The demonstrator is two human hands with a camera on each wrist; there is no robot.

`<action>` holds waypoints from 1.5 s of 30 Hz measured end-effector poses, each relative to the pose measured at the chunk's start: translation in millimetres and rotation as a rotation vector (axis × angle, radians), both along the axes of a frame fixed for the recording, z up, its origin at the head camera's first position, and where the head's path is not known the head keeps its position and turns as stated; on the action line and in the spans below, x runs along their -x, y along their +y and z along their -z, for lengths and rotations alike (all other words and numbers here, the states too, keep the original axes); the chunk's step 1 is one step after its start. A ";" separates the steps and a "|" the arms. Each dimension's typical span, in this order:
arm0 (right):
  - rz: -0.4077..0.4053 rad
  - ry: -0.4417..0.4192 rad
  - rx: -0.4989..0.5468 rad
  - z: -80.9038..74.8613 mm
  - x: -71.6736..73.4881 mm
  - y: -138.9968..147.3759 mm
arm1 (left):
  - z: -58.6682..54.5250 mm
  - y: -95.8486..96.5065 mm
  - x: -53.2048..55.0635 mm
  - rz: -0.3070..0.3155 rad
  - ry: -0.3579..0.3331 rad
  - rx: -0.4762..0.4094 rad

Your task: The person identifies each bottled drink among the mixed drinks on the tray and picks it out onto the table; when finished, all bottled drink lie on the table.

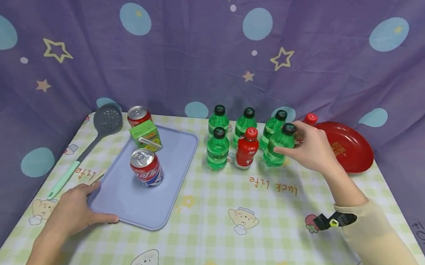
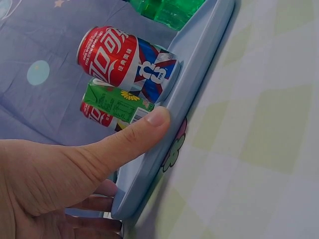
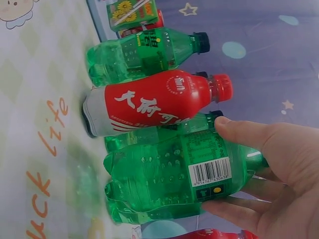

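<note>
My right hand (image 1: 313, 149) grips a green soda bottle (image 1: 278, 146) with a black cap, thumb on one side and fingers on the other. In the right wrist view its label shows a barcode; whether its base touches the table I cannot tell. A red-and-white bottle (image 3: 149, 103) stands beside it, among several more green bottles (image 1: 217, 150). My left hand (image 1: 75, 211) holds the near left corner of a light blue tray (image 1: 167, 180), thumb along the front rim and fingers at the side. A cola can (image 2: 127, 62) stands upright on that tray.
A green drink carton (image 1: 146, 136) stands near the tray's far left corner, before another red can (image 1: 138, 116). Left of the tray lies a slotted turner (image 1: 95, 143). Behind my right hand are a red plate (image 1: 357, 151) and another red-capped bottle (image 1: 310, 118). A purple curtain (image 1: 189, 60) hangs behind.
</note>
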State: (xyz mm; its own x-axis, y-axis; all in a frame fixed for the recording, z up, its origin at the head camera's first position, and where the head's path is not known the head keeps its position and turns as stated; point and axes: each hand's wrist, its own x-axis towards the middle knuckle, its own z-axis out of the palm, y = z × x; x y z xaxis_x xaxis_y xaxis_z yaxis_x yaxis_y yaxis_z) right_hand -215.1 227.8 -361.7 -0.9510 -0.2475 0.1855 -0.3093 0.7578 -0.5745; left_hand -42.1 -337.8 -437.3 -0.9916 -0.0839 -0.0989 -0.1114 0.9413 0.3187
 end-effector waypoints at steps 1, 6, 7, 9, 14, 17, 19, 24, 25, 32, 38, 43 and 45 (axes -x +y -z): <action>-0.001 0.001 0.000 1.1 0.8 -0.1 | -0.1 0.2 -0.1 0.000 0.002 -0.001; -0.002 0.014 -0.023 6.1 4.4 -1.1 | -0.2 1.6 -1.1 0.008 0.023 -0.011; -0.002 0.015 -0.028 7.1 4.9 -1.4 | -0.3 1.8 -1.2 0.009 0.025 -0.013; -0.005 0.013 -0.029 9.1 5.7 -1.8 | -0.6 2.1 -1.3 0.008 0.025 -0.015; -0.016 0.004 -0.013 12.0 6.9 -2.7 | -0.8 2.1 -0.6 0.001 0.018 -0.016; -0.017 -0.003 -0.014 12.5 6.6 -2.9 | -0.6 2.5 -0.1 0.001 0.017 -0.018; -0.016 -0.010 -0.018 13.0 6.5 -3.0 | -0.6 2.8 0.0 0.001 0.018 -0.019; -0.017 -0.032 -0.018 13.6 5.1 -2.8 | -0.7 3.8 0.1 0.005 0.025 -0.021; -0.018 -0.037 -0.017 13.6 4.8 -2.6 | -0.6 3.9 0.1 0.007 0.028 -0.022; -0.027 -0.060 -0.023 16.2 3.8 -0.5 | -1.5 2.9 0.0 0.009 0.029 -0.018; -0.035 -0.064 -0.010 17.8 1.2 2.5 | -2.6 2.6 1.8 0.011 0.011 -0.023; -0.039 -0.060 0.002 17.7 2.0 2.2 | -3.5 1.8 2.8 0.012 0.013 -0.019; -0.041 -0.054 0.003 18.6 3.3 2.2 | -3.5 1.3 2.8 0.015 0.023 -0.017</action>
